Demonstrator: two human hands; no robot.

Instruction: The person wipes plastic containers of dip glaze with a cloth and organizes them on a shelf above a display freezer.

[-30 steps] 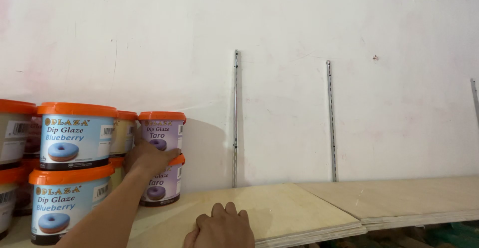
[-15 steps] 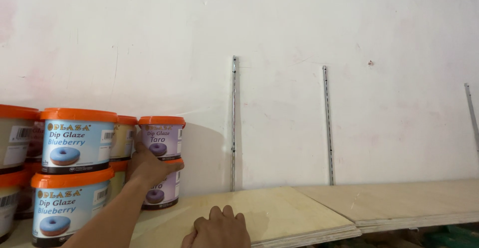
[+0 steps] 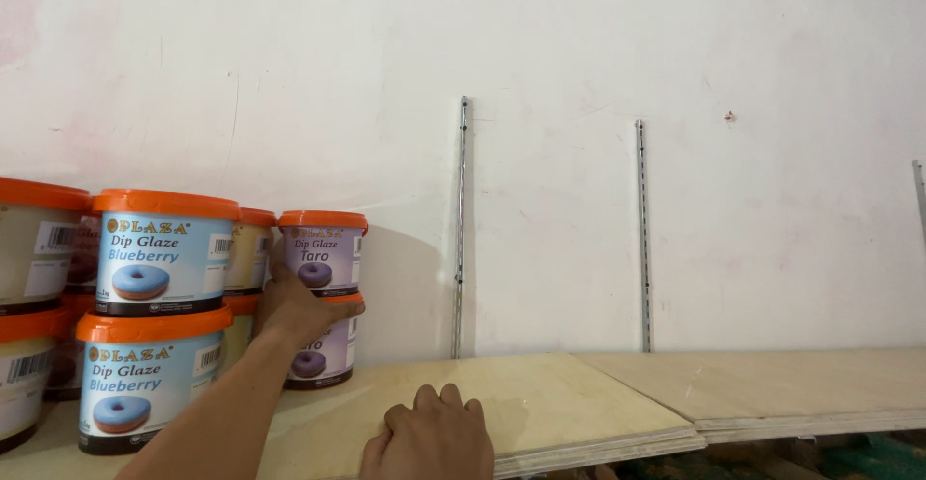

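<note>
Tubs stacked two-high vs. the white wall [image 3: 579, 46], orange lids all round. Left hand [image 3: 297, 308] is pressed on the purple tub stack, thumb up on the top purple tub [image 3: 328, 256], fingers draped over the lid of the lower purple tub [image 3: 323, 356] — a flat touch, not a closed grasp. Right hand [image 3: 429, 437] lies palm-down, fingers loose, on the plywood shelf [image 3: 579, 393], holding nothing. To do it well, I'd judge: push low & even so the top tub doesn't tip off, in line w/ the blue tubs [image 3: 159, 266].

The left hand [image 3: 294, 308] and its forearm are bare, with no sleeve. The right hand [image 3: 429, 437] is bare too. Neither shows a ring, watch or glove.
</note>
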